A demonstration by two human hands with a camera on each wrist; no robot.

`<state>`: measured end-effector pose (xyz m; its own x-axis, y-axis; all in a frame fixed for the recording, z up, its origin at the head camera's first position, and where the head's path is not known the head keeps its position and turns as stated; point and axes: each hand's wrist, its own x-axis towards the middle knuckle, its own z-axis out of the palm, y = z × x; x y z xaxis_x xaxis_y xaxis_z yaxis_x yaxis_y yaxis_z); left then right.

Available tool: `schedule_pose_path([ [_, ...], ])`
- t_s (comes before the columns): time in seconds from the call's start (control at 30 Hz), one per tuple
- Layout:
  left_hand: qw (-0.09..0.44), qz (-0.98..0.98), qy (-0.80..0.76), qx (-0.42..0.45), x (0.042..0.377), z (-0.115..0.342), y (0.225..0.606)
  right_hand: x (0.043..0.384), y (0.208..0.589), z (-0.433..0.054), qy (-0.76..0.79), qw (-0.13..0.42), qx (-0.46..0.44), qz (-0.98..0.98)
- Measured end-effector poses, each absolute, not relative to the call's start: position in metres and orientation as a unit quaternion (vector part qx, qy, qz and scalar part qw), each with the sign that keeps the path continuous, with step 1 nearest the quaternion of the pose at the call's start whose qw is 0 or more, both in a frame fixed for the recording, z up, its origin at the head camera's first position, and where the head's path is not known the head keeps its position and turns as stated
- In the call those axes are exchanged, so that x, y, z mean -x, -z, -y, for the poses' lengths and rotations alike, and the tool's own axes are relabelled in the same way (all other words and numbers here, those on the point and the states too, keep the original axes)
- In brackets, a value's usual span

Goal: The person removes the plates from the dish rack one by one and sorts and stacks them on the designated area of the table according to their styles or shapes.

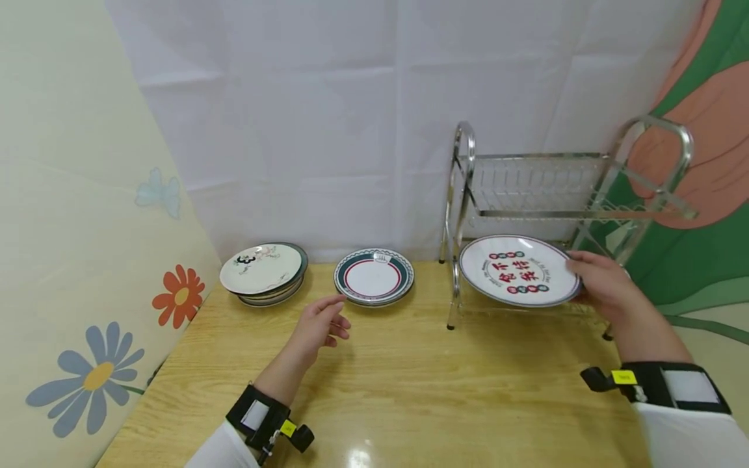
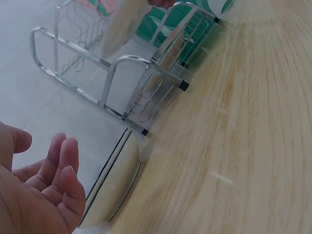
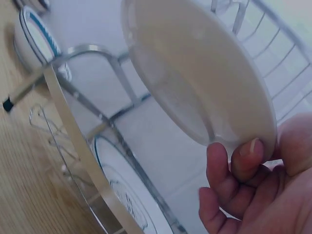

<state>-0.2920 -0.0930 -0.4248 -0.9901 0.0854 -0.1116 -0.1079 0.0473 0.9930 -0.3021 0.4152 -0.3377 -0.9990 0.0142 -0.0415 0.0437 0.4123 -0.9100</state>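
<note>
My right hand (image 1: 603,283) grips the right edge of a white plate (image 1: 517,272) with red characters and a dark rim. In the right wrist view its pale underside (image 3: 195,63) shows, with fingertips beneath the edge. The plate is held in front of the lower part of a two-tier metal dish rack (image 1: 538,213). Another plate (image 3: 129,195) sits on the rack's lower tier in that view. My left hand (image 1: 320,328) is over the table, fingers loosely bent around nothing. Just beyond it lie stacked plates with green-and-red rings (image 1: 374,276).
A second stack of plates (image 1: 263,270), the top one cream with a dark motif, stands at the table's back left. A white cloth (image 1: 316,130) hangs behind. The wooden table (image 1: 409,383) spreads in front; a flower-painted wall (image 1: 76,260) borders it on the left.
</note>
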Motion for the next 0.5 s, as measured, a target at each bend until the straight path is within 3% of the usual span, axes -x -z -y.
schedule_pose_path([
  [0.5, 0.105, -0.714, -0.691, -0.035, 0.277, 0.084, 0.411, 0.272, 0.329, -0.355, 0.658, 0.080, 0.100, -0.742],
])
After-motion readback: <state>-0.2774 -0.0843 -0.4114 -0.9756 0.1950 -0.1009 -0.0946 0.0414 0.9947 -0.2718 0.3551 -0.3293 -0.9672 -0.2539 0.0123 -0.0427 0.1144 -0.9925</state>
